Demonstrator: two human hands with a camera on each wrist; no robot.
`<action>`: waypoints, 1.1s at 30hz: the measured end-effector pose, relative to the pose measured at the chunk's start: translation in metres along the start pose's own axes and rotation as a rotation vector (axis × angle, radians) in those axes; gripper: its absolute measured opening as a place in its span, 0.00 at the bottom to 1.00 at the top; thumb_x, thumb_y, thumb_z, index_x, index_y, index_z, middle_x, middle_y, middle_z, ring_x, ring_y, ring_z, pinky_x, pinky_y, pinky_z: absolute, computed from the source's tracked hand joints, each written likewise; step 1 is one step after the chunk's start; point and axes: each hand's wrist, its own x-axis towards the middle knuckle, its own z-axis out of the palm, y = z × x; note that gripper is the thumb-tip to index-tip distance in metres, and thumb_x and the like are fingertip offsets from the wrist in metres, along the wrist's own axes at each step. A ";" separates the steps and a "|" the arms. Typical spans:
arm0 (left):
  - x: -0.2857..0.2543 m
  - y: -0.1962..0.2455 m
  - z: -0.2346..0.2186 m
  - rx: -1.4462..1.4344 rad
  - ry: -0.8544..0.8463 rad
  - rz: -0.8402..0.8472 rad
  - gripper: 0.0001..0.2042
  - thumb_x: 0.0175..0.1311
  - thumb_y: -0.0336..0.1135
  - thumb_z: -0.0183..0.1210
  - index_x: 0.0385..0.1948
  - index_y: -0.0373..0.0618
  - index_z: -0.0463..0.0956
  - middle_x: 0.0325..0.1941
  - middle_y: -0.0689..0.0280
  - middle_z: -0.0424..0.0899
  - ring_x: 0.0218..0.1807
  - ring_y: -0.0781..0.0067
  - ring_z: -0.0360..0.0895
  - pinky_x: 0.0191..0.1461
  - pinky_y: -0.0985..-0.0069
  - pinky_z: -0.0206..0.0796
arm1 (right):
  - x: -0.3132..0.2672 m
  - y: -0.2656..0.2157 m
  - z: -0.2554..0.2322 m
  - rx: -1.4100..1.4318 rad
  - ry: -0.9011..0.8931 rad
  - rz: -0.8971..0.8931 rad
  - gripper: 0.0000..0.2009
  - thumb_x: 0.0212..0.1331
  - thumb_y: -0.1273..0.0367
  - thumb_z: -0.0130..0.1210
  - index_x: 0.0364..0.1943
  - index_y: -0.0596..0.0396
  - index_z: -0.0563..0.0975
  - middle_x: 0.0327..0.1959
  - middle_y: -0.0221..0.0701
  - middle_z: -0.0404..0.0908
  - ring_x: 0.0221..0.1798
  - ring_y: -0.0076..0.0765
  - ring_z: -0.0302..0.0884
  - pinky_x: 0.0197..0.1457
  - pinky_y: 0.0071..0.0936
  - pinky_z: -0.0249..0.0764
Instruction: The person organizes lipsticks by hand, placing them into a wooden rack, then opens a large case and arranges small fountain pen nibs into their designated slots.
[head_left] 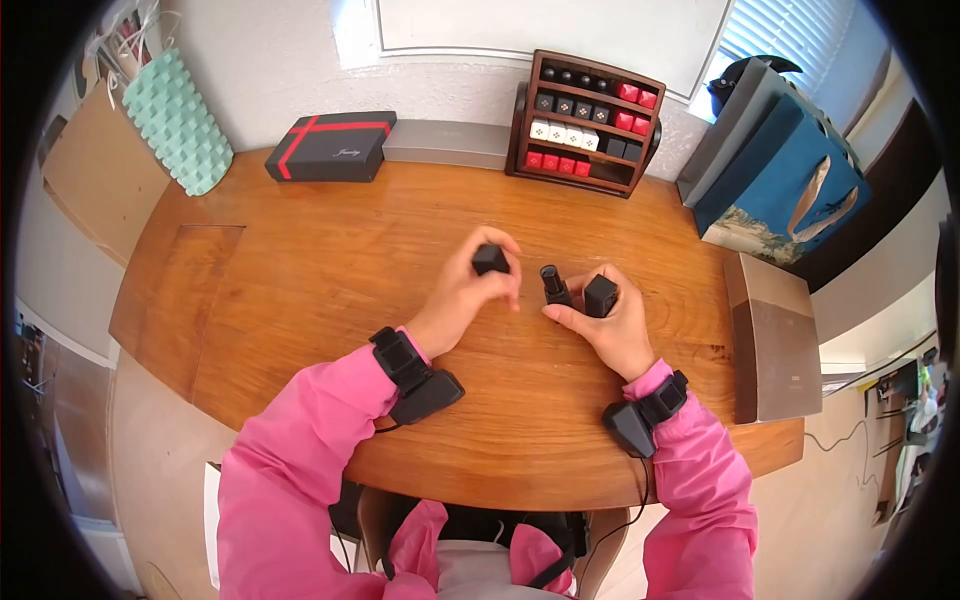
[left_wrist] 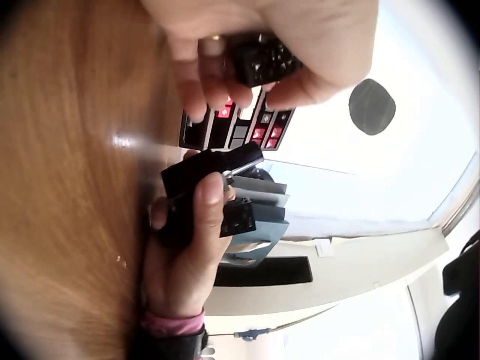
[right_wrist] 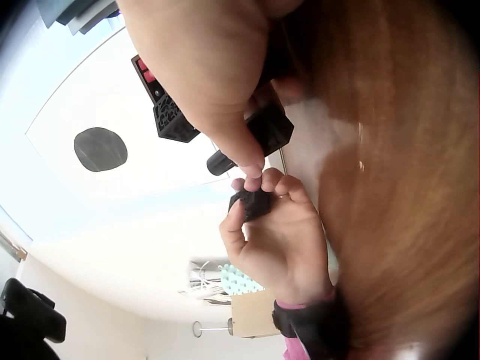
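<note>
Above the middle of the table, my left hand (head_left: pixel 465 290) pinches a black square cap (head_left: pixel 490 260) between thumb and fingers. The cap's patterned end (left_wrist: pixel 271 64) shows in the left wrist view. To its right, my right hand (head_left: pixel 622 325) holds two black pieces at once. One is an uncapped lipstick tube (head_left: pixel 553 283), its narrow round end sticking up toward the left hand. The other is a black square block (head_left: pixel 601 296) with a patterned end (right_wrist: pixel 174 120), tucked against the palm. A small gap separates the two hands in the head view.
A wooden rack (head_left: pixel 520 140) with rows of red, black and white pieces stands at the back. Left of it lies a dark box (head_left: pixel 330 148) with a red ribbon. Blue gift bag (head_left: pixel 775 185) and brown box (head_left: pixel 775 340) are at the right; a mint vase (head_left: pixel 180 120) stands back left.
</note>
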 end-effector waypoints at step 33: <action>-0.022 0.007 0.028 0.574 -0.217 0.222 0.12 0.62 0.29 0.68 0.48 0.47 0.84 0.29 0.66 0.84 0.31 0.78 0.79 0.37 0.77 0.69 | -0.001 -0.002 -0.007 0.192 -0.294 0.007 0.12 0.43 0.83 0.60 0.30 0.56 0.71 0.40 0.34 0.86 0.39 0.21 0.73 0.43 0.23 0.70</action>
